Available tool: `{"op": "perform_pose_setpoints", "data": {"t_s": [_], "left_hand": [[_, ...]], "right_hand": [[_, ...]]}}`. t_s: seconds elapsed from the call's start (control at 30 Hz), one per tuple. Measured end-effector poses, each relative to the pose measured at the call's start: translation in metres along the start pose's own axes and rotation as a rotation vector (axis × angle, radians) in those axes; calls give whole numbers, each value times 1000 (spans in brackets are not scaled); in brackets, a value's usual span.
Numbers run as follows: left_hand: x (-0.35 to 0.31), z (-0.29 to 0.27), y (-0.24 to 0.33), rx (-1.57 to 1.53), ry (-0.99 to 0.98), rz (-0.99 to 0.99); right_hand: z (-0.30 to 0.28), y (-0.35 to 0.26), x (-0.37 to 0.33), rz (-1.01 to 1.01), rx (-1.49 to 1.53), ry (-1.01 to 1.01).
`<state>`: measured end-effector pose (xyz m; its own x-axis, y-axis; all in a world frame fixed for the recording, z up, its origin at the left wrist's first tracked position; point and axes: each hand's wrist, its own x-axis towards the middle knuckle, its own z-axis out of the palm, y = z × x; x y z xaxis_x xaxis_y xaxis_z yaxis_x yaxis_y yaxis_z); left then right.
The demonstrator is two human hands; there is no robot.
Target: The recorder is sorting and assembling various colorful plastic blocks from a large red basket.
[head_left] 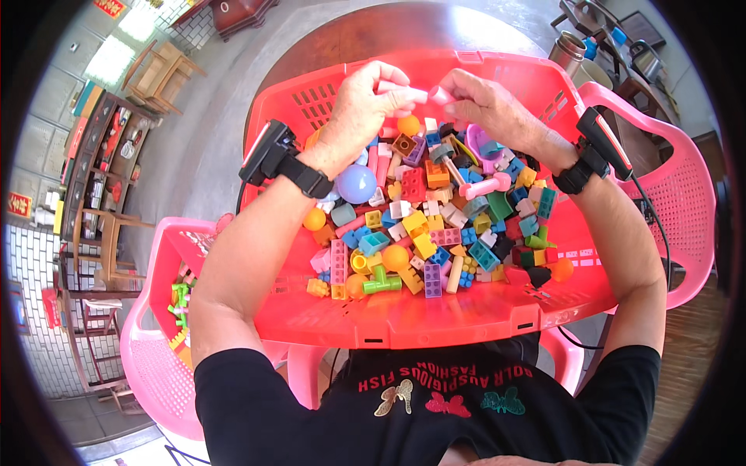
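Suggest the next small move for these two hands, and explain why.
Probably align the two ends and ease them together: the left hand grips a pale pink piece, the right hand a pink cylinder, and their ends face each other closely above the red basket. Whether they already touch is unclear.

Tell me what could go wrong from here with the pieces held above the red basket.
The pale pink piece could slip from the left hand and get lost among the loose bricks below. The pink cylinder could likewise drop from the right hand. The black cable at the right wrist device might snag on the pink chair.
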<state>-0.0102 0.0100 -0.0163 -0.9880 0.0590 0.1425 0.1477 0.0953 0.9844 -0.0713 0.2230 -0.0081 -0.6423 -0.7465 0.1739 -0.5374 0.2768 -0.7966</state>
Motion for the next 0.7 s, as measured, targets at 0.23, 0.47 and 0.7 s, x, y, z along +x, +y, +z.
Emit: {"op": "perform_pose_setpoints", "data": {"t_s": [0.23,0.47,0.7], "left_hand": [[-1,1,4,-40,-13,14],[-2,0,2,-16,-34,38],[-3,1,6,-19,-35,50]], "right_hand": [[-1,-10,-1,16,-8,-52],[0,-11,-2,19,27,-64],[-2,-15,-1,19,18,-102]]}}
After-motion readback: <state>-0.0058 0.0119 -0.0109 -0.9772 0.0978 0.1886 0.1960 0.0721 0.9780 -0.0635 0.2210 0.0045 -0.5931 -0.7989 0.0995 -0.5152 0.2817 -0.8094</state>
